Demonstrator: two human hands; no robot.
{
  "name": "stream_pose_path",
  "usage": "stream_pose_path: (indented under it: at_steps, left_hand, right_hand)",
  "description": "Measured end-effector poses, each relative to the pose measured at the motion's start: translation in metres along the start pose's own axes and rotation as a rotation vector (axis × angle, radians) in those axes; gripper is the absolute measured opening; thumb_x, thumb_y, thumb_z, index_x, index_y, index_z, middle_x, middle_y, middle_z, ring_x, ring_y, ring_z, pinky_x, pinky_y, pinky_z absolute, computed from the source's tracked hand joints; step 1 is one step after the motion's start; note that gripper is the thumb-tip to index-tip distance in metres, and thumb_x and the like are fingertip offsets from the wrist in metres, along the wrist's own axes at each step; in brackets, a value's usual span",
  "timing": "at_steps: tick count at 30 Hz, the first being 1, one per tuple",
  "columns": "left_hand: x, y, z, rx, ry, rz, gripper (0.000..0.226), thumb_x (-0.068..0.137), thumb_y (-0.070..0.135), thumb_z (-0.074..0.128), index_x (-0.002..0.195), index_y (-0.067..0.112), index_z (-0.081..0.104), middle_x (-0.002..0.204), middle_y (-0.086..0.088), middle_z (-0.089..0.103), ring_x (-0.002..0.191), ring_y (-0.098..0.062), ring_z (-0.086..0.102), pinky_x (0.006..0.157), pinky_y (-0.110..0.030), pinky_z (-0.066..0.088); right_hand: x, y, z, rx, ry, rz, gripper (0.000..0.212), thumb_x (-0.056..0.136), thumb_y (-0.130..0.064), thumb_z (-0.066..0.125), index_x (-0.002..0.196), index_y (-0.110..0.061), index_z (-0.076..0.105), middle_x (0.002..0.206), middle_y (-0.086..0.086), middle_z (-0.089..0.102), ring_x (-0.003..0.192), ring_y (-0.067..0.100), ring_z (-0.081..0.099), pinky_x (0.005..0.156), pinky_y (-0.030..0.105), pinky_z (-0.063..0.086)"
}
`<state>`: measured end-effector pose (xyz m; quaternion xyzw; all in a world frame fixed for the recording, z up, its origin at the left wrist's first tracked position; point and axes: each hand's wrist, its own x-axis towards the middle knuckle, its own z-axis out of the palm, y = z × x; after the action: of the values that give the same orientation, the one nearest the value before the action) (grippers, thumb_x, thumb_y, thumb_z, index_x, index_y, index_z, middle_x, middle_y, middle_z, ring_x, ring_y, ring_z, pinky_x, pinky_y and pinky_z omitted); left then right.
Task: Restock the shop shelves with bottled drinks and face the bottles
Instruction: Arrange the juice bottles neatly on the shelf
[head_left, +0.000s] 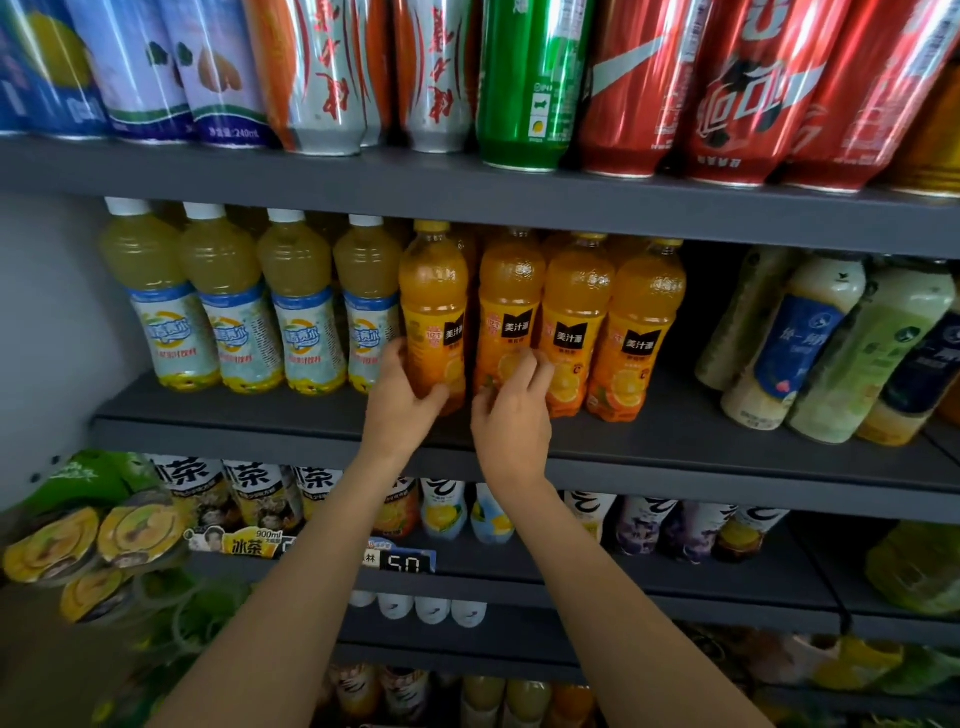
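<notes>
Left hand (402, 400) gripping leftmost orange bottle (434, 306), right hand (511, 410) seemingly pinching the half-hidden second bottle (509, 306).

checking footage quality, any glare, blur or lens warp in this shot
Head view: strong white glare streaks on the cans up top; wide-angle warp bows the shelf edge and leans the pale bottles at right; corners soft, especially the cups lower left; the orange juice bottles and both hands stay sharp.
</notes>
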<state>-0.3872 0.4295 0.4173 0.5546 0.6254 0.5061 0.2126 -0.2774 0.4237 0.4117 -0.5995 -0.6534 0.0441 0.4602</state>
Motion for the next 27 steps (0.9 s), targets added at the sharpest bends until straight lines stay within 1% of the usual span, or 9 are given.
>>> stream_pose_path:
  at_steps: [2, 4, 6, 8, 11, 14, 18, 22, 27]
  left_hand:
    - [0.004, -0.005, -0.003, 0.068, -0.006, 0.009, 0.082, 0.064, 0.042, 0.074, 0.131, 0.013, 0.038, 0.123, -0.011, 0.054, 0.116, -0.025, 0.051, 0.098, -0.043, 0.044]
    - [0.006, -0.008, -0.003, 0.139, -0.017, 0.005, 0.086, 0.055, 0.056, 0.069, 0.126, 0.011, 0.047, 0.118, -0.012, 0.053, 0.118, -0.026, 0.046, 0.102, -0.039, 0.04]
    - [0.002, -0.003, -0.002, 0.166, 0.013, -0.037, 0.077, 0.056, 0.052, 0.069, 0.118, 0.008, 0.054, 0.116, -0.015, 0.049, 0.118, -0.027, 0.041, 0.101, -0.033, 0.036]
    - [0.0, -0.001, 0.002, 0.181, 0.129, -0.06, 0.071, 0.059, 0.046, 0.08, 0.111, 0.005, 0.054, 0.116, -0.016, 0.047, 0.116, -0.029, 0.042, 0.097, -0.038, 0.04]
    - [-0.003, 0.006, 0.014, 0.184, 0.28, -0.099, 0.066, 0.065, 0.034, 0.081, 0.11, 0.0, 0.047, 0.12, -0.017, 0.045, 0.117, -0.031, 0.039, 0.094, -0.039, 0.038]
    - [-0.005, 0.003, 0.021, 0.157, 0.251, -0.084, 0.069, 0.072, 0.032, 0.077, 0.122, 0.0, 0.042, 0.126, -0.018, 0.045, 0.12, -0.034, 0.039, 0.098, -0.04, 0.033]
    - [-0.004, -0.012, 0.02, 0.212, 0.17, 0.028, 0.073, 0.078, 0.031, 0.071, 0.137, 0.009, 0.035, 0.134, -0.012, 0.046, 0.124, -0.031, 0.04, 0.103, -0.037, 0.026]
    - [-0.004, -0.003, 0.022, 0.264, 0.233, -0.042, 0.075, 0.075, 0.029, 0.075, 0.135, 0.005, 0.037, 0.134, -0.02, 0.037, 0.126, -0.035, 0.032, 0.103, -0.04, 0.03]
    - [-0.003, 0.006, 0.034, 0.298, 0.327, -0.121, 0.071, 0.072, 0.031, 0.077, 0.125, 0.002, 0.039, 0.13, -0.02, 0.04, 0.122, -0.034, 0.035, 0.099, -0.038, 0.033]
  right_hand:
    - [-0.004, -0.004, 0.001, -0.001, -0.045, 0.039, 0.056, 0.088, -0.01, 0.053, 0.139, -0.002, 0.029, 0.146, 0.014, 0.027, 0.111, 0.031, 0.054, 0.069, 0.03, 0.049]
    - [-0.005, -0.008, 0.002, 0.011, -0.075, 0.07, 0.062, 0.09, -0.011, 0.051, 0.143, -0.003, 0.021, 0.15, 0.013, 0.021, 0.112, 0.031, 0.053, 0.073, 0.034, 0.05]
    - [-0.005, -0.01, 0.001, 0.009, -0.097, 0.089, 0.065, 0.091, -0.014, 0.05, 0.146, -0.004, 0.017, 0.152, 0.012, 0.018, 0.113, 0.031, 0.054, 0.075, 0.035, 0.05]
    - [-0.005, -0.012, 0.0, -0.01, -0.105, 0.104, 0.064, 0.092, -0.016, 0.048, 0.146, -0.006, 0.015, 0.153, 0.01, 0.017, 0.111, 0.03, 0.055, 0.074, 0.033, 0.049]
    - [-0.004, -0.012, -0.002, 0.007, -0.073, 0.118, 0.064, 0.092, -0.016, 0.05, 0.146, -0.008, 0.016, 0.15, 0.008, 0.022, 0.111, 0.029, 0.055, 0.074, 0.034, 0.049]
    - [-0.005, -0.008, -0.003, 0.03, -0.061, 0.123, 0.063, 0.091, -0.014, 0.052, 0.145, -0.009, 0.019, 0.144, 0.009, 0.027, 0.108, 0.029, 0.055, 0.072, 0.033, 0.048]
    - [-0.005, -0.003, -0.003, 0.008, -0.084, 0.141, 0.066, 0.092, -0.015, 0.052, 0.146, -0.007, 0.015, 0.142, 0.012, 0.027, 0.106, 0.029, 0.054, 0.075, 0.032, 0.047]
    - [0.001, -0.009, 0.0, 0.015, -0.143, 0.202, 0.066, 0.095, -0.021, 0.048, 0.147, -0.007, 0.01, 0.14, 0.011, 0.03, 0.109, 0.031, 0.053, 0.078, 0.035, 0.046]
    - [0.007, -0.005, -0.002, 0.031, -0.099, 0.242, 0.051, 0.093, -0.02, 0.051, 0.138, -0.009, 0.03, 0.133, 0.011, 0.033, 0.102, 0.03, 0.056, 0.07, 0.032, 0.043]
